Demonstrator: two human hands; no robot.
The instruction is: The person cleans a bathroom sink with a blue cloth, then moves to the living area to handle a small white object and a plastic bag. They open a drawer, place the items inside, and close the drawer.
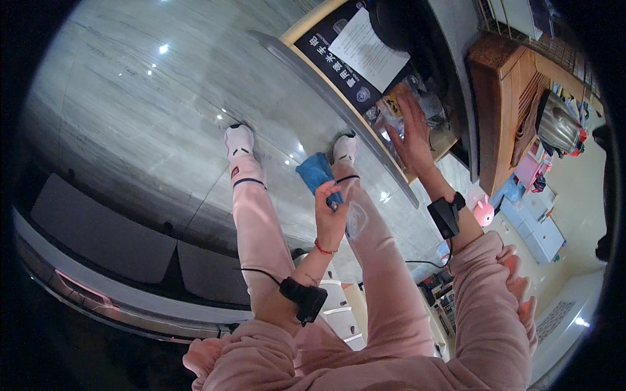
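My left hand grips a blue cloth, which hangs out beyond my fingers over the floor. A clear plastic piece shows beside this hand, in front of my right leg; whether I hold it cannot be made out. My right hand reaches into an open drawer, fingers apart, over clear plastic packets at its near end. Farther along the drawer lie a black box bearing writing, a white printed sheet on top of it, and a dark rounded object.
The drawer's grey front panel juts out over the tiled floor. A wooden cabinet stands at right, with a metal container beyond it. To the left is a dark grey padded seat. A pink toy sits farther off.
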